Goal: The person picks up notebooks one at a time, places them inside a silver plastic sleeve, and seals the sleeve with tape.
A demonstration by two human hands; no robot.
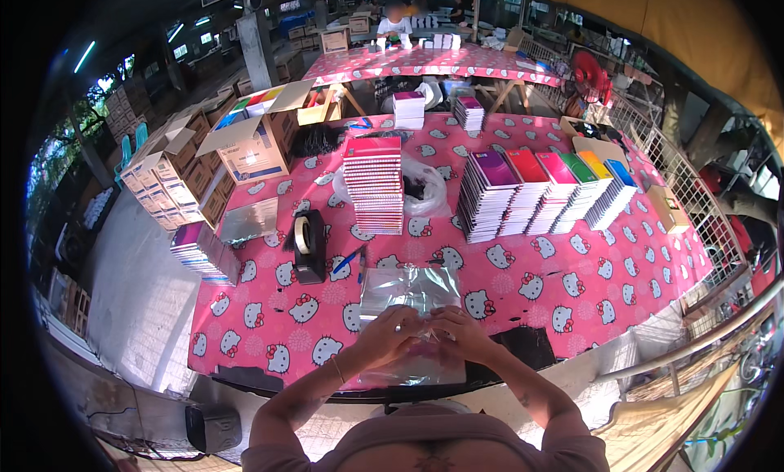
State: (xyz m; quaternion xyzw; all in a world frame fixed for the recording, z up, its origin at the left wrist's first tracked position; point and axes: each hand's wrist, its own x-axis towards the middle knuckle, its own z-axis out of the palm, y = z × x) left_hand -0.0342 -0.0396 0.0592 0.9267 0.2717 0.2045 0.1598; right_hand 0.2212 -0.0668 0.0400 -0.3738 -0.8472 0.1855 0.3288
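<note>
Clear, shiny plastic sleeves [412, 288] lie in a pile at the near edge of the table, in front of me. Over the pile, my left hand [390, 335] and my right hand [459, 333] are close together, with fingers curled in on the clear plastic. The exact fingertip contact is partly hidden. A black tape dispenser [310, 256] stands beyond my left hand, and a blue pen [348, 260] lies beside it. Farther off rises a tall stack of red-covered spiral notebooks [373, 186], next to a crumpled white plastic bag [426, 190].
Colored notebook stacks [523, 194] stand at the right, with smaller stacks [408, 110] at the back. Another notebook stack [204, 253] sits at the left edge, near cartons [253, 149]. A pink patterned cloth [539, 309] covers the table. A person [395, 24] sits at a far table.
</note>
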